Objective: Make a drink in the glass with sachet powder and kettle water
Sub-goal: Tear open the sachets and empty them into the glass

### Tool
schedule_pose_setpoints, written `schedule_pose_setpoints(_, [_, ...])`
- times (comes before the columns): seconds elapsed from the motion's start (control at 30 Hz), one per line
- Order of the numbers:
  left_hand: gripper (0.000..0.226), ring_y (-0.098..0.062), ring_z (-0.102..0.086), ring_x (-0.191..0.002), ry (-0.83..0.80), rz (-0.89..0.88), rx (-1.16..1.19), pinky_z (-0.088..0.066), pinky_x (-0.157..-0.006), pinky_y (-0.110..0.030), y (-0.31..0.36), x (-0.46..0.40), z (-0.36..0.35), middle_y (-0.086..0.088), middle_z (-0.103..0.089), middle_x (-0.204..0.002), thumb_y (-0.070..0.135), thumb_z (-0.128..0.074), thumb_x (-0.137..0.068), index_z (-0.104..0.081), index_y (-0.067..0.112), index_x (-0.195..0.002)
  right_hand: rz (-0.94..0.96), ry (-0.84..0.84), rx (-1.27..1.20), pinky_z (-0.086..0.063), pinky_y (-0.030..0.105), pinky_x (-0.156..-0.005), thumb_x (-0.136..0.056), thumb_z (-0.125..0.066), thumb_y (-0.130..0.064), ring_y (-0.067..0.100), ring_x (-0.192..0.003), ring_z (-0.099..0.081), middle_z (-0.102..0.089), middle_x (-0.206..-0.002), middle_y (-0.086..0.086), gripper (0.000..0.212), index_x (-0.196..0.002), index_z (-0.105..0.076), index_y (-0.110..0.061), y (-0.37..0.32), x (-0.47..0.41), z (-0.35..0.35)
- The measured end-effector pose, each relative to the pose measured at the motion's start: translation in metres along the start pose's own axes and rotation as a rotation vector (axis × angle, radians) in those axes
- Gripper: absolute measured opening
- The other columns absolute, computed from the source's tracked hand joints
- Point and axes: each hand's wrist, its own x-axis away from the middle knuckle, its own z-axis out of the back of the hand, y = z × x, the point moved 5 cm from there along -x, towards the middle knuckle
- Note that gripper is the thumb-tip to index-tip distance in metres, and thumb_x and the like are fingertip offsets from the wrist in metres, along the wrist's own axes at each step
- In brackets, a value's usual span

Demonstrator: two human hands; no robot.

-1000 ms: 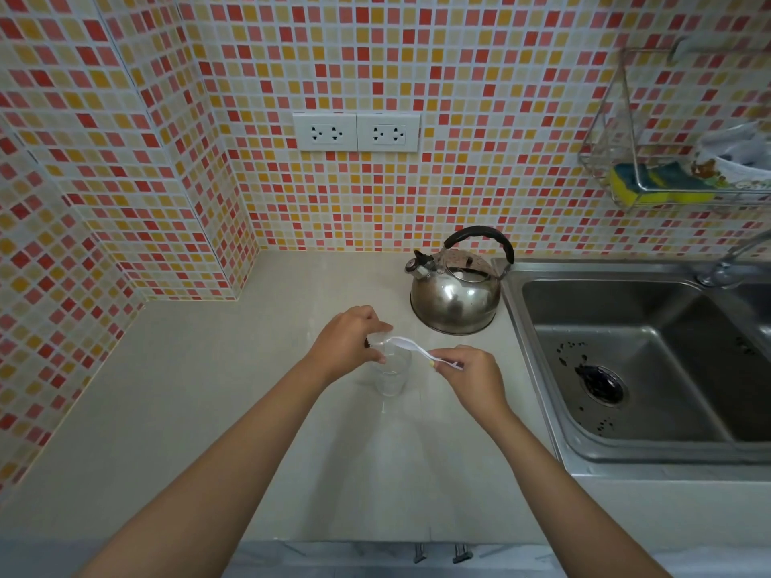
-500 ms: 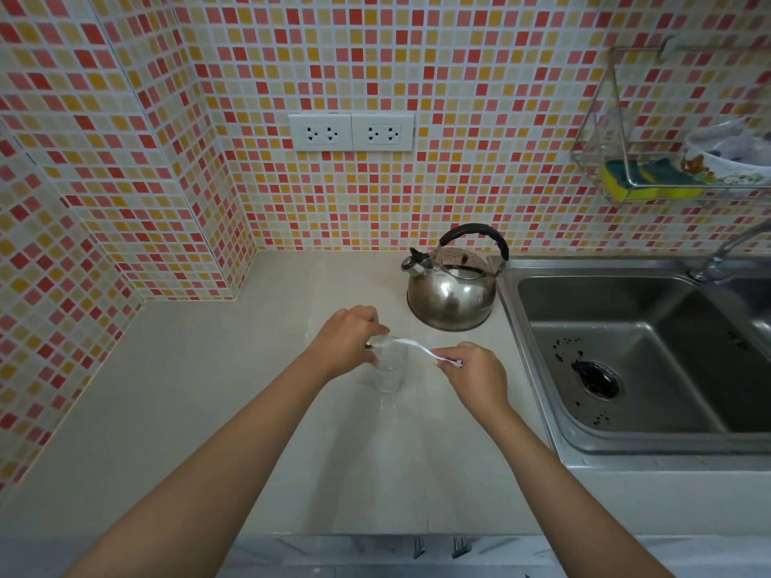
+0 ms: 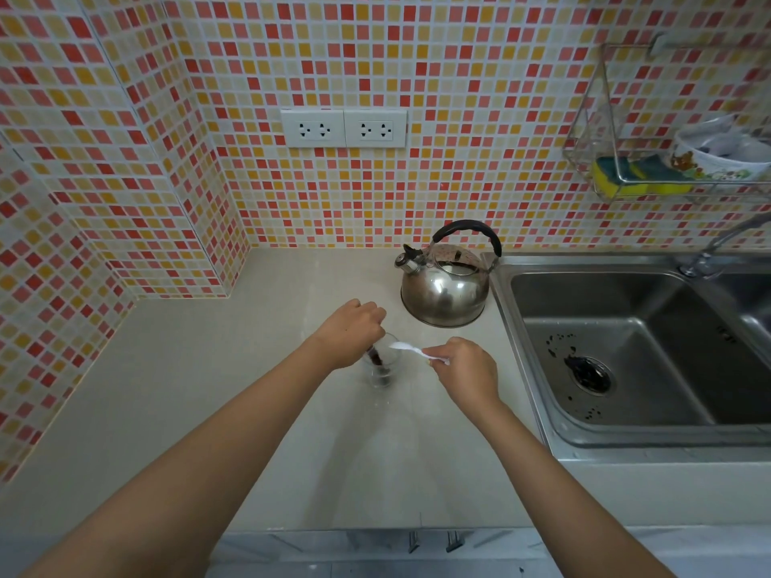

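Note:
A small clear glass [image 3: 383, 371] stands on the beige counter [image 3: 208, 390], in front of the steel kettle [image 3: 444, 287]. My left hand [image 3: 354, 332] is closed just over the glass's left rim, pinching a small sachet whose dark end [image 3: 376, 355] dips into the glass. Brown powder shows inside the glass. To the right of the glass, my right hand [image 3: 467, 371] holds a white plastic spoon [image 3: 411, 350] by its handle, with the bowl of the spoon hovering at the right rim.
A steel sink [image 3: 626, 348] with a dark drain lies to the right, its tap [image 3: 717, 244] at the back. A wire rack [image 3: 667, 168] holding sponges and a bowl hangs on the tiled wall. Two sockets [image 3: 344, 128] sit above the counter.
My left hand has tipped over the glass, and brown powder now shows inside it. The spoon has drawn back from above the glass to its right rim.

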Motion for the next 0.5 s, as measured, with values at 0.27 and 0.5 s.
schedule_pose_setpoints(0.27, [0.022, -0.025, -0.052, -0.100, -0.022, -0.172, -0.215, -0.040, -0.079, -0.033, 0.022, -0.010, 0.008, -0.009, -0.059, -0.109, 0.007, -0.067, -0.084, -0.068, 0.010, -0.106, 0.110, -0.005, 0.170, -0.036, 0.027, -0.063, -0.089, -0.060, -0.014, 0.023, -0.089, -0.059, -0.067, -0.089, 0.006, 0.028, -0.111, -0.071, -0.028, -0.010, -0.002, -0.002])
schedule_pose_setpoints(0.5, [0.019, -0.024, -0.054, -0.101, -0.082, -0.217, -0.350, -0.036, -0.085, -0.032, 0.035, -0.017, 0.011, -0.007, -0.065, -0.106, 0.013, -0.066, -0.086, -0.067, 0.010, -0.104, 0.145, -0.018, 0.246, -0.042, 0.030, -0.066, -0.088, -0.055, -0.005, 0.025, -0.090, -0.058, -0.065, -0.091, 0.008, 0.037, -0.114, -0.069, -0.028, -0.014, -0.001, -0.002])
